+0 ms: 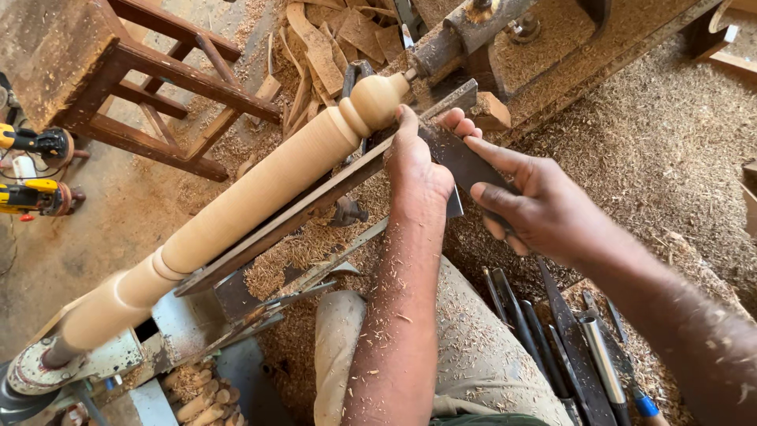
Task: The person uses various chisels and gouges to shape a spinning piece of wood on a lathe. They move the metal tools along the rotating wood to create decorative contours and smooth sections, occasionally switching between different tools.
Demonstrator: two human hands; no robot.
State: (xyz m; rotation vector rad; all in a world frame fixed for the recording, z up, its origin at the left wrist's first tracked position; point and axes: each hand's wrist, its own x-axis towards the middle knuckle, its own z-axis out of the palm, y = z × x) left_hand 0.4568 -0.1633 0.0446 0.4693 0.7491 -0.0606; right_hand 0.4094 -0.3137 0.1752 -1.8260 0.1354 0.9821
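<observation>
**Inspector:** Head view. State the position of your hands and what they hold.

**Worker:** My left hand (416, 170) is closed over the front part of a flat dark chisel (465, 167), fingers curled down, pressing it against the long metal tool rest (315, 203). My right hand (536, 209) grips the same chisel further back, fingers wrapped around the blade, thumb along its top. Both hands are shut on it. The tip itself is hidden behind my left hand, so I cannot tell whether it touches the wood.

**Inspector:** Location of the workpiece?

**Worker:** The pale turned wooden spindle (260, 193) lies mounted on the lathe, running diagonally from the lower left to the upper centre. Its rounded knob end (377, 99) sits just beside my left fingers, held at the tailstock (461, 35). The opposite end meets the headstock plate (35, 371) at the lower left.

**Inspector:** Surroundings?

**Worker:** Sawdust and shavings (654, 150) cover the bench and my forearms. Several spare chisels (568, 347) lie beside my right leg, near my right arm. A wooden stool (142, 87) stands at the upper left, well apart from the lathe. Yellow power tools (35, 170) rest on the floor at the far left. Short turned wooden pieces (201, 394) lie below the headstock.
</observation>
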